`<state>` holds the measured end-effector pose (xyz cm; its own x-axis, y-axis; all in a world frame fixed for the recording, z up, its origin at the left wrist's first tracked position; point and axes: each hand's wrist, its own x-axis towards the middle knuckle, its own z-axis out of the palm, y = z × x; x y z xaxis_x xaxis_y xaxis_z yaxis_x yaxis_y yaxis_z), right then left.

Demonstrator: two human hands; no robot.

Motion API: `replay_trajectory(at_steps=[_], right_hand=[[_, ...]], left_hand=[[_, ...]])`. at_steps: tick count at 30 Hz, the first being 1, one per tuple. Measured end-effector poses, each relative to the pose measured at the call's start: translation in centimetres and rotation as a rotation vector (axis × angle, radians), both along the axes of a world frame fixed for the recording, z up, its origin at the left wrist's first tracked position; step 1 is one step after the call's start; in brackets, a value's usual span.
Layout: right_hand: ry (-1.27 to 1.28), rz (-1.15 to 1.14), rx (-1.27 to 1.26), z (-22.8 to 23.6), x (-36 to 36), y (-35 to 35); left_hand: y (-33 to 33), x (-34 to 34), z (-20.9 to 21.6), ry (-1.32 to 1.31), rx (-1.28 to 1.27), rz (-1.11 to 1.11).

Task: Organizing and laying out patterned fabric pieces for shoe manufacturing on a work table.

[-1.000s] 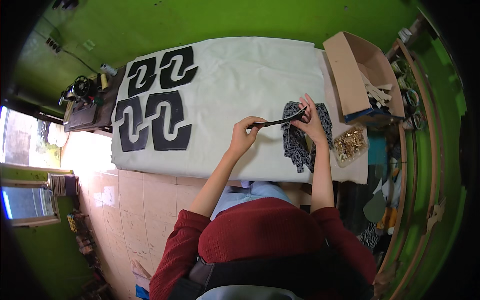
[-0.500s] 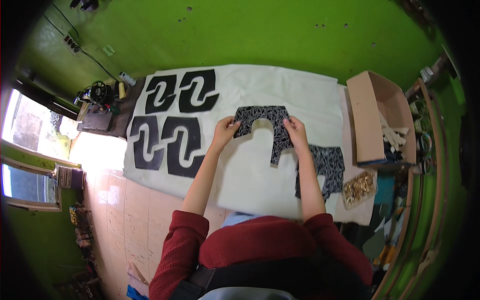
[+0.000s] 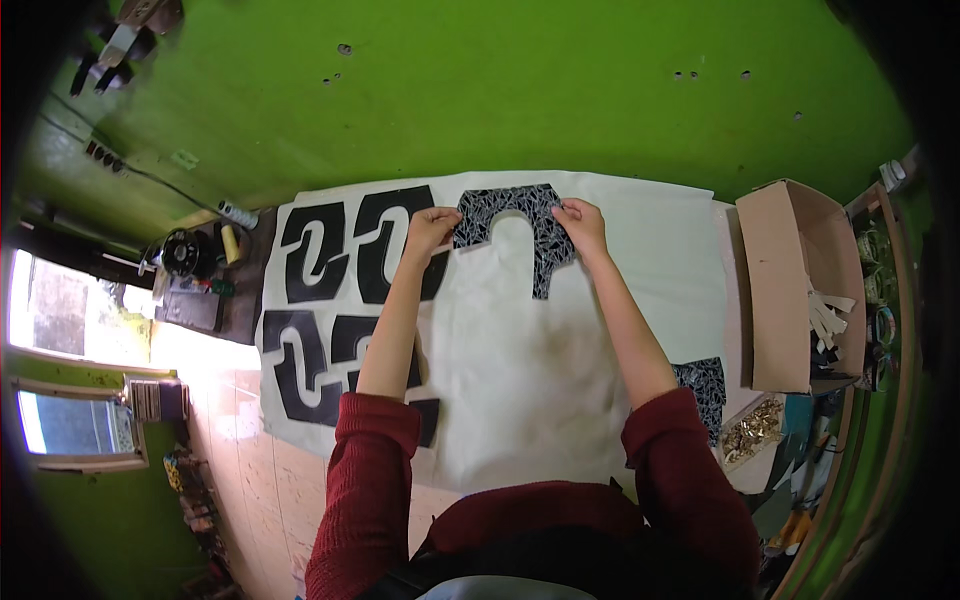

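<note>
A flat, cut, hook-shaped piece of black material with a white line pattern (image 3: 548,240) is held at the far part of the white cloth (image 3: 510,400). My left hand (image 3: 432,232) pinches its left edge; my right hand (image 3: 582,228) pinches the upper right edge. The piece lies on or just over the cloth; I cannot tell which. To its left lie several plain black cut pieces (image 3: 303,275) with S-shaped slots, partly covered by my left hand and forearm. Similar patterned pieces (image 3: 708,390) lie at the near right, partly behind my right arm.
An open cardboard box (image 3: 780,290) with pale strips stands at the right. In front of it sits a clear tray of brass-coloured metal parts (image 3: 755,435). A sewing machine (image 3: 185,255) and a yellow thread spool (image 3: 231,243) are on a dark table at left. A green wall (image 3: 530,100) rises behind.
Both hands have carried the patterned piece away from me, toward the far edge of the cloth and nearer the black pieces. My left arm now covers part of those. The view has shifted too.
</note>
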<state>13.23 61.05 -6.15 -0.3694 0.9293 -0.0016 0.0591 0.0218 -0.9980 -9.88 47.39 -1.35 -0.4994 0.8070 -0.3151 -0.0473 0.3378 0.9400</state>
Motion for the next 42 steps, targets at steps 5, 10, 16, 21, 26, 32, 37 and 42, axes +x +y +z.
replay_trajectory(at_steps=[5, 10, 16, 21, 26, 32, 37, 42], right_hand=[[-0.196, -0.129, 0.139, -0.3, -4.5, 2.3], [-0.288, -0.201, 0.231, -2.3, -4.9, 1.7], [-0.267, -0.202, 0.218, -1.6, -5.8, 0.7], [-0.329, -0.245, 0.284, -1.4, -5.6, 0.1], [-0.417, -0.291, 0.419, -1.5, -5.7, -0.5], [-0.491, -0.340, 0.510, -1.3, -5.7, -1.3], [-0.524, -0.377, 0.638, -1.2, -5.7, -2.0], [-0.938, -0.242, 0.682, -0.2, -5.5, -2.3]], left_hand=[[3.7, -4.1, -1.8, 0.106, -0.102, -0.027], [4.5, -4.7, -4.6, 0.174, -0.064, -0.025], [3.4, -5.5, -5.2, 0.158, -0.004, 0.009], [3.5, -4.7, -5.1, 0.306, 0.062, -0.010], [3.5, -3.8, -5.2, 0.399, 0.062, 0.025], [3.7, -2.7, -4.7, 0.606, 0.096, 0.023], [3.7, -2.0, -4.2, 0.709, 0.009, -0.016], [4.0, 0.3, -3.0, 0.990, 0.119, -0.046]])
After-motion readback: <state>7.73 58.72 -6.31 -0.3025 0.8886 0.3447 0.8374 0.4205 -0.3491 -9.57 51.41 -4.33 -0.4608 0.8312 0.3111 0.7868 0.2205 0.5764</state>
